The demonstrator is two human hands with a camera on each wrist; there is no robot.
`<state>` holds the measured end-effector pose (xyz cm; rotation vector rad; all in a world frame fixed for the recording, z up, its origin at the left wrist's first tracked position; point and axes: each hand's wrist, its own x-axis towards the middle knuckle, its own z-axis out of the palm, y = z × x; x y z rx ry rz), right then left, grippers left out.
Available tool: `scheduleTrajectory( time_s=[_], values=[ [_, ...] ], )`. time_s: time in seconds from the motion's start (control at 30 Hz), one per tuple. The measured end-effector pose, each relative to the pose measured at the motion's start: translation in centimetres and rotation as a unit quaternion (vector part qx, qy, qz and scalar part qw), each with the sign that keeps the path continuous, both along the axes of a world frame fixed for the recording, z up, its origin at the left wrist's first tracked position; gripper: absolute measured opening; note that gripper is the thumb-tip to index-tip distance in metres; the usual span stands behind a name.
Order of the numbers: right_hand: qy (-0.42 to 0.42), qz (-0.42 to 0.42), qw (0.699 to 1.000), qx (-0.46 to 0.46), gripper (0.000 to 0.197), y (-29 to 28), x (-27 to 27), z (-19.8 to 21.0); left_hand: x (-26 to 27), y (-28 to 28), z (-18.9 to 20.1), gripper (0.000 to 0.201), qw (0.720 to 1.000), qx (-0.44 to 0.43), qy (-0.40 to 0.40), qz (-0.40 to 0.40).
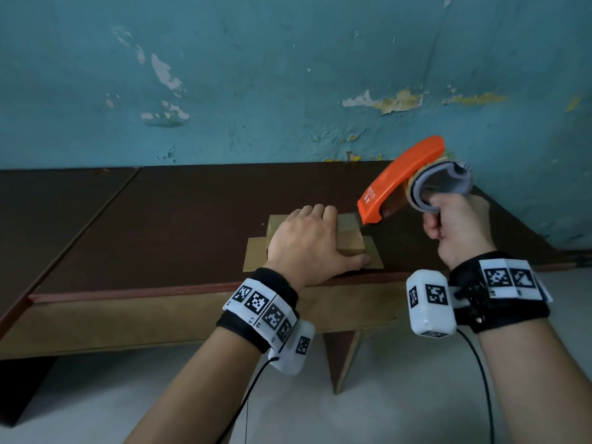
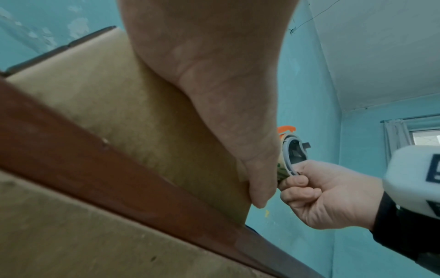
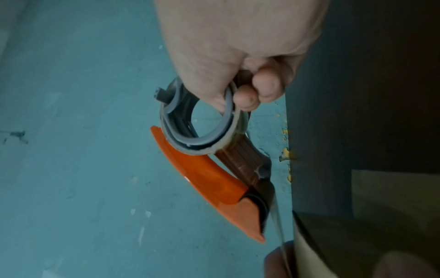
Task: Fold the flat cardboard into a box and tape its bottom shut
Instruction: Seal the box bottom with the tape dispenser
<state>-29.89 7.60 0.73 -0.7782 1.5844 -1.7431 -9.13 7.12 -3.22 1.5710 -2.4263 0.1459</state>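
Cardboard box (image 1: 347, 237) sits in the middle of the head view, near the front edge of the dark brown desk (image 1: 160, 219). Its loose flaps lie flat on the desk around it. The left hand (image 1: 307, 243) lies over the top of the box with straight fingers, and the thumb reaches down the near side. It presses the box and does not curl round it.

The right hand (image 1: 458, 225) is to the right of the box, in the air. Its fingers are curled tight round the grey ring of the orange tape dispenser (image 1: 400, 181). The orange tip points down at the box's right edge. In the right wrist view a thin strip of clear tape (image 3: 279, 225) runs from the tip down toward the box.

I think the taping step is going on now. To do it well, the left hand should keep the flaps pushed shut while the tape is drawn straight over the seam and down both sides.

Front desk edge is close to the box, so it should not slide toward the bottom of the frame. Left of the box the desk shows lots of open room. The blue wall (image 1: 288, 75) stands well behind.
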Motion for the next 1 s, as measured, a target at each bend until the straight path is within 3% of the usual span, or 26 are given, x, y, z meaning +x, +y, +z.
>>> scheduleTrajectory(
  time_s=[0.2,0.5,0.7,0.77,0.87,1.0],
  values=[
    [0.097,0.002,0.995,-0.001,0.019,0.1,-0.5,-0.2,-0.1,-0.1,-0.2,0.106,1.000,-0.001,0.007,-0.006],
    [0.159,-0.001,0.987,0.016,0.014,-0.2,-0.7,-1.0,-0.2,-0.4,-0.4,0.109,1.000,0.005,-0.004,-0.020],
    [0.176,0.001,0.984,0.013,0.010,0.0,-0.3,-0.5,-0.6,-0.4,-1.3,0.103,0.994,-0.036,-0.009,-0.101],
    [0.139,0.004,0.990,0.005,0.010,0.1,0.1,-0.5,-0.8,-0.5,-1.5,0.102,0.994,-0.033,-0.009,-0.105],
    [-0.010,0.021,1.000,-0.011,0.011,0.0,1.2,-0.9,-0.9,-0.6,-1.6,0.102,0.994,-0.031,-0.006,-0.102],
    [-0.195,0.074,0.978,0.006,0.015,-0.5,2.4,-1.5,-1.0,-0.6,-1.5,0.100,0.994,-0.040,-0.014,-0.100]
  ],
)
